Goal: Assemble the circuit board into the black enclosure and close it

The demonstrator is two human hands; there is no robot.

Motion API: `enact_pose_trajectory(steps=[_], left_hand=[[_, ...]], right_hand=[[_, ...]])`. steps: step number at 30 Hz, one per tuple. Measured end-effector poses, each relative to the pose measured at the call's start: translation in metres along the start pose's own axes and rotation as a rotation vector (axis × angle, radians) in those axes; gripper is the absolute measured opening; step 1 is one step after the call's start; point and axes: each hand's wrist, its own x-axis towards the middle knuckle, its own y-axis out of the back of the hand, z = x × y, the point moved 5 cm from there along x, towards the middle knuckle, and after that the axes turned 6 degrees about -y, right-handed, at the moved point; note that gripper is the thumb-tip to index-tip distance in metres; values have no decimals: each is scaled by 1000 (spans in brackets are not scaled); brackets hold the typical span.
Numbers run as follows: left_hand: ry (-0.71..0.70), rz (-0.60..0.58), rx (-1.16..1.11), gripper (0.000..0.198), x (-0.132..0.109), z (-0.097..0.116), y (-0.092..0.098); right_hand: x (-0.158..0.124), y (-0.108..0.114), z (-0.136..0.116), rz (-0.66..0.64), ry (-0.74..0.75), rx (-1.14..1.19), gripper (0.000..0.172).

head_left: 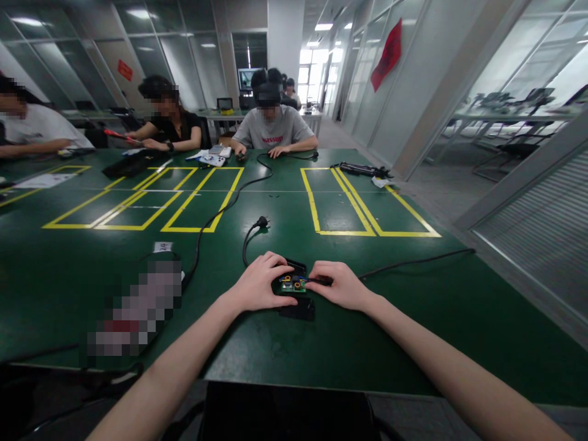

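Nearest me was the front of the green table [321, 361], with a flat black piece [298, 310] lying on it just below my left thumb. Past that came the small circuit board [291, 286], roughly midway between my wrists. My left hand [261, 285] was closed round it, thumb along the near side and fingers on the far side; whether they pressed on the board or on a casing under it, I could not tell. My right hand [337, 285] pinched the black cable [327, 281] at the board's right edge, so the two hands were close but apart.

To my mind, good work here meant keeping the left grip on the edges, off the coils and wires, and letting the right fingers make only small movements. I judged a pull along the cable riskier than a gentle nudge, since it could strain the joints.

Behind the board, by my left fingertips, sat another black part [297, 266]. Farther on lay a plug [262, 223], best left lying slack, then the yellow tape [344, 233], and a co-worker [274, 128] across the table.
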Motion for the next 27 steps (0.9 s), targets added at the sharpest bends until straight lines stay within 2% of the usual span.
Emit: enact_pose_trajectory(steps=[5, 12, 20, 27], left_hand=[[13, -14, -5, 76, 1, 1, 0], [79, 60, 33, 39, 2, -6, 0], [77, 84, -160, 42, 2, -18, -7], [64, 106, -209, 43, 4, -23, -3]], right_hand=[[2, -3, 3, 58, -26, -87, 22], [3, -1, 10, 76, -45, -161, 22], [5, -7, 13, 145, -89, -214, 16], [7, -3, 14, 168, -111, -212, 16]])
